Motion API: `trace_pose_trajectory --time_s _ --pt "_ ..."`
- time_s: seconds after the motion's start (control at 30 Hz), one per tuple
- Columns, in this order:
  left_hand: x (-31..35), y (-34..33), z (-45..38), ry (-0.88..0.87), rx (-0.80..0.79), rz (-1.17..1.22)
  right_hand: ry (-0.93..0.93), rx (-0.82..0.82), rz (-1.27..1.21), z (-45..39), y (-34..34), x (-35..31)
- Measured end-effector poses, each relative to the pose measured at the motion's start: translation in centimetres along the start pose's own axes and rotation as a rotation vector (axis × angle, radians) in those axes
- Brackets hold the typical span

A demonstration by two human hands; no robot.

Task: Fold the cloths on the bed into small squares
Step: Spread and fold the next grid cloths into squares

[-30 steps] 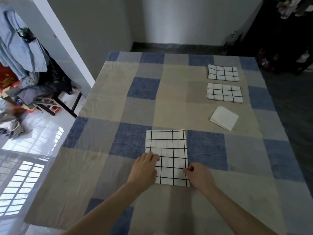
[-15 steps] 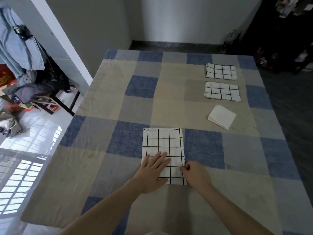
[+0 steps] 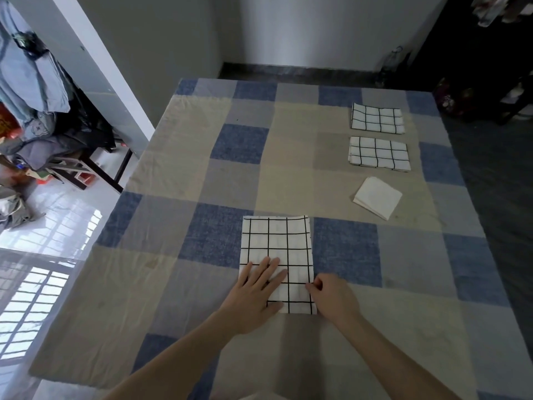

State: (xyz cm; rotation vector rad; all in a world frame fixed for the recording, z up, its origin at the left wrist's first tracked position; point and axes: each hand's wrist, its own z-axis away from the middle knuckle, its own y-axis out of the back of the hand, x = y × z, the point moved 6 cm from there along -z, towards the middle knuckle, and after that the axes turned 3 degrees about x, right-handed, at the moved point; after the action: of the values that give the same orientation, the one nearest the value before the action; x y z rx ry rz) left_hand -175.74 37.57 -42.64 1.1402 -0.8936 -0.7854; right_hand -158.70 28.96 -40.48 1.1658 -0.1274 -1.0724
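A white cloth with a black grid [image 3: 278, 243] lies folded into a tall rectangle on the checked bed [image 3: 236, 174], right in front of me. My left hand [image 3: 256, 287] rests flat on its near left part, fingers spread. My right hand [image 3: 328, 295] pinches the cloth's right edge near the bottom corner. At the far right lie two folded grid cloths, one at the back [image 3: 376, 121] and one nearer [image 3: 377, 153]. A folded plain white cloth [image 3: 377, 197] sits below them, turned at an angle.
A white wall edge [image 3: 95, 62] stands to the left of the bed. Beyond it a chair piled with clothes [image 3: 43, 134] stands on a shiny tiled floor. Dark furniture [image 3: 476, 67] fills the back right corner.
My left hand has slid from the cloth's left edge onto its surface and spread flat. My right hand stays at the right edge. The view has shifted slightly.
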Motion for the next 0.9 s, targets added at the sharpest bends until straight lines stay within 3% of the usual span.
trace_pose_trajectory --time_s 0.37,0.5,0.6,0.7,0.8,0.9 --pt "-0.1 -0.1 -0.1 -0.041 -0.032 -0.014 -0.009 -0.038 0.012 -0.5 -0.1 0.1" --pt "-0.2 -0.2 -0.3 -0.026 -0.056 0.005 0.008 -0.049 0.207 0.1 0.2 -1.0" --pt "-0.2 0.0 -0.4 -0.021 -0.064 0.016 0.159 0.194 0.29 1.1 1.7 -4.9" --pt "-0.1 -0.4 -0.3 -0.052 -0.11 0.025 0.473 0.389 0.071 2.7 1.2 -10.0" --pt "-0.2 -1.1 -0.4 -0.108 -0.154 -0.08 0.602 0.278 0.003 2.4 -2.2 -11.6" --pt "0.0 -0.7 -0.6 -0.059 -0.163 -0.06 0.605 0.168 0.124 0.8 -5.6 -9.2"
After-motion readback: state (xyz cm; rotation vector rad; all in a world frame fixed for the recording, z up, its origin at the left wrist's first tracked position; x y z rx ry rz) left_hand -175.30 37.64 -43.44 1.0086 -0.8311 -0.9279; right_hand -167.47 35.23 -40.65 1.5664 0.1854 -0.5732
